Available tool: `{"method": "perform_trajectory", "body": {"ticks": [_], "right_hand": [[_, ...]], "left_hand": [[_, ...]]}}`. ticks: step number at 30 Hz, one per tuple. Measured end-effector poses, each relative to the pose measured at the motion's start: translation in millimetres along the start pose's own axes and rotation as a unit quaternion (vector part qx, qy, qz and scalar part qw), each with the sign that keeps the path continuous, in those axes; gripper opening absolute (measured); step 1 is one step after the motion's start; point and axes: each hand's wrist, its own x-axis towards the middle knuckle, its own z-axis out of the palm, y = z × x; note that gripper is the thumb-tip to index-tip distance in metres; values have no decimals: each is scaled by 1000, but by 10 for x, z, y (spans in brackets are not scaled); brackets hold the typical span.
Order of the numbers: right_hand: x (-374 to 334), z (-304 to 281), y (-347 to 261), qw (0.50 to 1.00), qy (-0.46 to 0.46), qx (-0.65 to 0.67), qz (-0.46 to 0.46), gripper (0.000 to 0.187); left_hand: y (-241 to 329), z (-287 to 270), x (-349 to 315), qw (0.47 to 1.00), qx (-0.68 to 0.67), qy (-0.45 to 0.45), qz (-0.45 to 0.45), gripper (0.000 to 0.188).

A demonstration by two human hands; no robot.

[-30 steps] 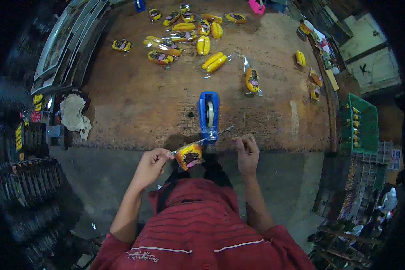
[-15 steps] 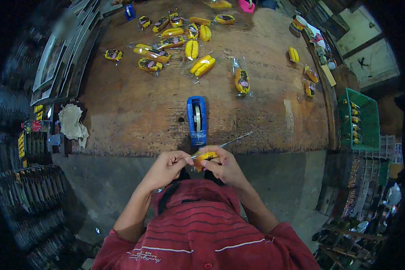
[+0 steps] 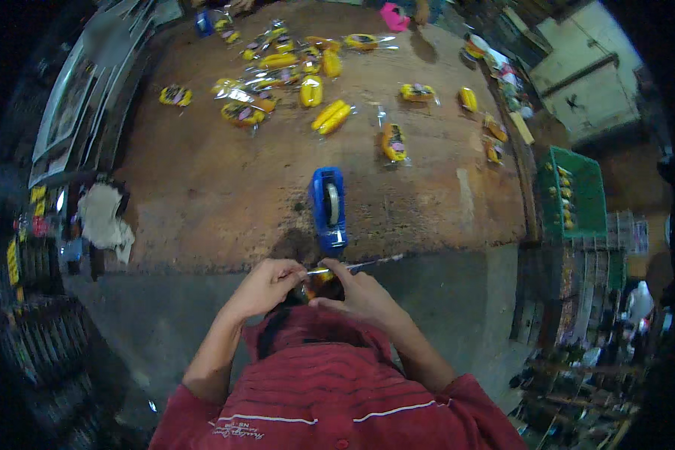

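Observation:
In front of my body, just off the near edge of the table, I hold a yellow filled bun (image 3: 322,277) in a clear plastic wrapper. My left hand (image 3: 272,285) is closed in a pinch at the wrapper's left end. Around the bun's right side curls my right hand (image 3: 361,292), with its fingers partly blurred. A thin pale strip or stick sticks out beyond the right hand's fingers; its kind is unclear. Just ahead, near the table edge, stands a blue tape dispenser (image 3: 328,210) with a roll of clear tape.
Several wrapped buns (image 3: 311,91) lie across the far half of the wooden table (image 3: 225,187). Another person's hand (image 3: 421,10) is at the far edge beside a pink tape dispenser (image 3: 394,16). Right of the table stands a green crate (image 3: 577,191) holding buns; a crumpled cloth (image 3: 106,219) lies at left.
My view has shifted slightly. A wrapped bun now lies at the far right of the table's middle, where none lay before. My right hand has turned further over the bun I hold.

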Motion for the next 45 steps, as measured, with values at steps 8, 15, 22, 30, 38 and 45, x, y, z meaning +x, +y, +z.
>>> {"method": "perform_trajectory", "body": {"ticks": [8,15,22,30,38,45], "right_hand": [[-606,-952,185,928,237,-271,-99,47],[-652,-1555,1348,986,107,88,-97,32],[-555,-2600,2940,969,165,159,-89,30],[-230,-3080,3934,852,-2,515,95,35],[-27,-3045,4497,925,59,371,55,33],[-1109,-3336,5547,804,58,517,287,29]], "left_hand": [[516,-181,194,993,-50,-81,-67,19],[1087,783,1018,980,58,45,183,47],[1505,1666,2432,997,-11,34,-70,30],[1697,1961,3552,997,-32,32,-68,43],[1246,2242,4380,998,44,-32,-28,48],[1167,2165,4892,987,-72,99,-108,55]]}}
